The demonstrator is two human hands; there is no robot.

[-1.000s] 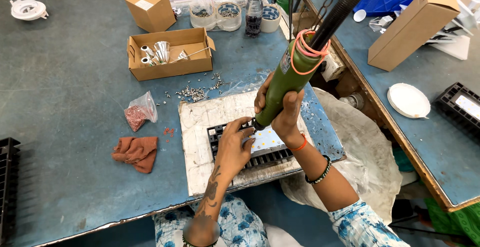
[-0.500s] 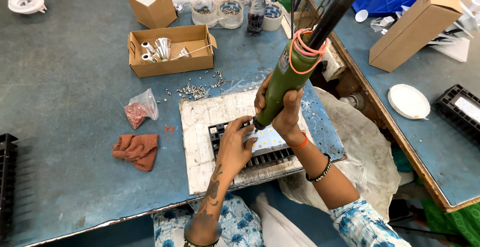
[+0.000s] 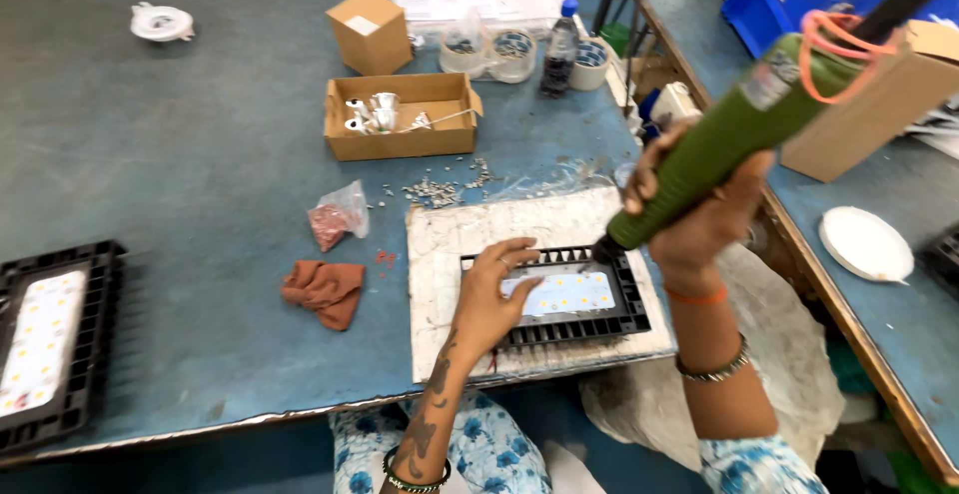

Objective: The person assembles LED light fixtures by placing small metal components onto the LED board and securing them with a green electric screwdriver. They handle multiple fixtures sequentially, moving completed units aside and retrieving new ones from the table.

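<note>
Centre-right of frame, the right hand (image 3: 699,219) grips the green driver (image 3: 734,139), tip at the lamp's (image 3: 559,296) upper-right edge; the left hand (image 3: 489,299) lies open on its left end.

A small closed brown cardboard box (image 3: 371,30) is seen upper centre; an open one (image 3: 402,130) lies just below.

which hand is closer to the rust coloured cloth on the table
Left. The left hand rests on the black light fixture just right of the cloth; the right hand grips the green screwdriver farther right.
</note>
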